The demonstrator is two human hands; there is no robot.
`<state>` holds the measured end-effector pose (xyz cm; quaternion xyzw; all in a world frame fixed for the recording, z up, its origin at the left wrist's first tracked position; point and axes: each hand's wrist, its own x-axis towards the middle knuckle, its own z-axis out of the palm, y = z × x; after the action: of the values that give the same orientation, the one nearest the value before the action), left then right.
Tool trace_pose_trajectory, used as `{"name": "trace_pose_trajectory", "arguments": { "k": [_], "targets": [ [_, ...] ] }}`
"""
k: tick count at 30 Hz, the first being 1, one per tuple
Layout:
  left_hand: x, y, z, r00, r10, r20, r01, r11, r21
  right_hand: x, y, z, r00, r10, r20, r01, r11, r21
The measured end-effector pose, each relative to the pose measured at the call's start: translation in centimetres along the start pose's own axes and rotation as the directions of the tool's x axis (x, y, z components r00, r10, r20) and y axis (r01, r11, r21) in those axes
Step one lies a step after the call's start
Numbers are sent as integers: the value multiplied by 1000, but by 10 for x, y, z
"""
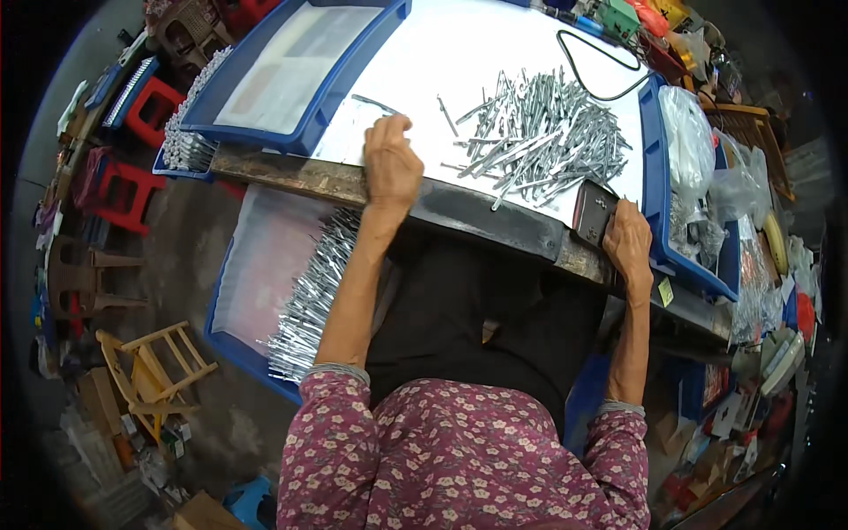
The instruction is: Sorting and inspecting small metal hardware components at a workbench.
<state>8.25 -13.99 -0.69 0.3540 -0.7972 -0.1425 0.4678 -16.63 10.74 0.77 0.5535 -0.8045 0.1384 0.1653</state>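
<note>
My left hand is over the front edge of the white-topped table, its fingers curled. Whether anything lies inside them is hidden. Just beyond it is a thin grey metal strip. My right hand grips the right side of a dark, flat rectangular case with a reddish edge, which stands tilted at the table's front edge. A big loose pile of slender silvery metal pieces spreads on the tabletop left of and beyond that case. One piece lies apart from the pile.
A blue tray overhangs the table at the left. Below it another blue bin holds many similar metal pieces. At the right, a blue crate sits beside plastic bags. A black cable loops behind the pile.
</note>
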Motion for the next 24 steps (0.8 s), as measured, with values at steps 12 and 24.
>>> {"name": "trace_pose_trajectory", "arguments": {
  "k": [12, 24],
  "targets": [
    [44, -56, 1, 977, 22, 214, -82, 958, 276, -1, -8, 2, 999, -47, -21, 48, 998, 42],
    [46, -49, -11, 926, 6, 378, -149, 924, 352, 0, -14, -7, 986, 166, -9, -157, 947, 279]
  ]
}}
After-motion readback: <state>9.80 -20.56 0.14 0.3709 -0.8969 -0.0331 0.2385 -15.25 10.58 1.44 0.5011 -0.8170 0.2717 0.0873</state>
